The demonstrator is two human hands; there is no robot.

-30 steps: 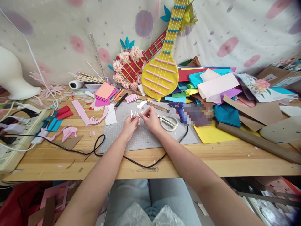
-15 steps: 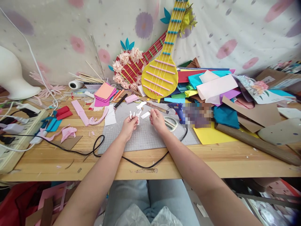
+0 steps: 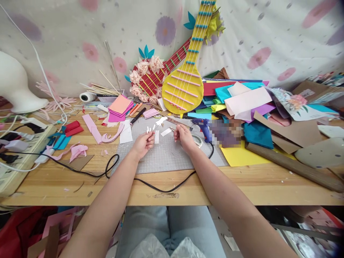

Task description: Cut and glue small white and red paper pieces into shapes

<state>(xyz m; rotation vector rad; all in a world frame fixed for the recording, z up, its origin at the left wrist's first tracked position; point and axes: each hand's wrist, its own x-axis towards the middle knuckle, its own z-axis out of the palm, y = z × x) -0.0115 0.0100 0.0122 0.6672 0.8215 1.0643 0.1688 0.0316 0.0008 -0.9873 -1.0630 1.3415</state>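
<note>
My left hand point(image 3: 144, 145) is closed over the grey cutting mat point(image 3: 161, 157), its fingers gripping several small white sticks point(image 3: 150, 129) whose ends poke up above the fingertips. To its right, my right hand point(image 3: 185, 137) is closed in a pinch just above the mat. What lies between its fingertips is too small to make out. Between the hands, white paper strips point(image 3: 166, 132) lie flat on the mat. Scissors point(image 3: 198, 141) rest partly hidden behind the right hand, their pale handle loops showing. A metal ruler point(image 3: 178, 123) lies beyond the hands.
A blue glue gun point(image 3: 205, 129) stands right of the scissors, its black cord point(image 3: 166, 190) looping across the table front. Behind leans a yellow paper lute point(image 3: 182, 89) beside a red one point(image 3: 150, 80). Coloured paper point(image 3: 248, 100) piles up at right; a power strip point(image 3: 27, 157) sits left.
My hands have drawn slightly apart: the left has shifted left with the white sticks, the right a little right. A white strip beside the left fingers now shows clearly on the mat.
</note>
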